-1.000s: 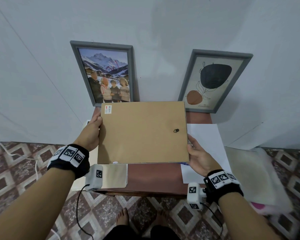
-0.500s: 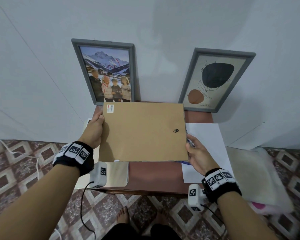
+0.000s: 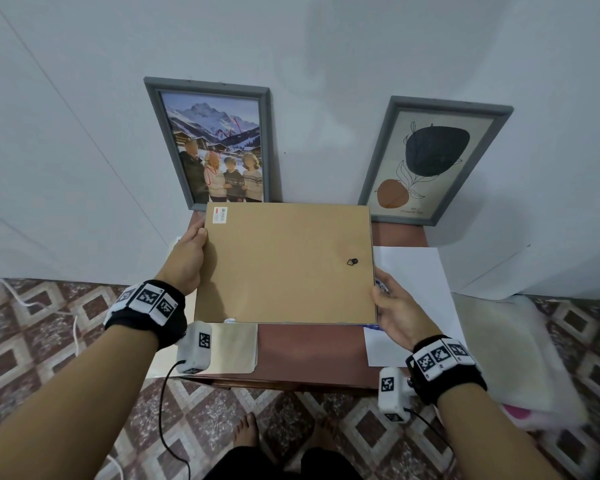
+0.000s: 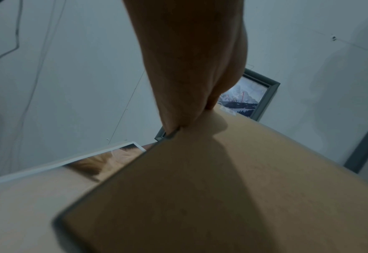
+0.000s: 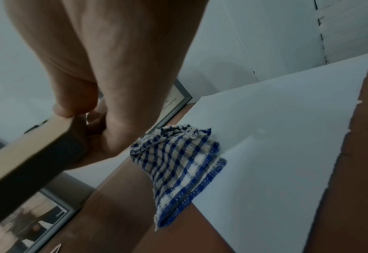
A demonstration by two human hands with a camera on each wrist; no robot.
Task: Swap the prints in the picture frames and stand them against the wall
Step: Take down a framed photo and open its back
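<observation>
I hold a picture frame face down, its brown backing board (image 3: pixel 284 265) up, level above the small red-brown table (image 3: pixel 305 355). My left hand (image 3: pixel 191 251) grips its left edge, thumb on the board (image 4: pixel 232 179). My right hand (image 3: pixel 392 306) grips the right edge (image 5: pixel 27 147), fingers curled under it. Two grey frames lean on the wall behind: one with a mountain family photo (image 3: pixel 215 147), one with an abstract leaf print (image 3: pixel 426 161). What the held frame contains is hidden.
A white sheet (image 3: pixel 413 282) lies on the table's right side with a blue checked cloth (image 5: pixel 178 164) on it. A loose print with a white border (image 4: pixel 105 162) and a glossy sheet (image 3: pixel 236 348) lie at the left. Pale bags (image 3: pixel 506 351) sit on the patterned floor.
The held frame has shifted slightly away from me toward the wall, both hands keeping the same grip.
</observation>
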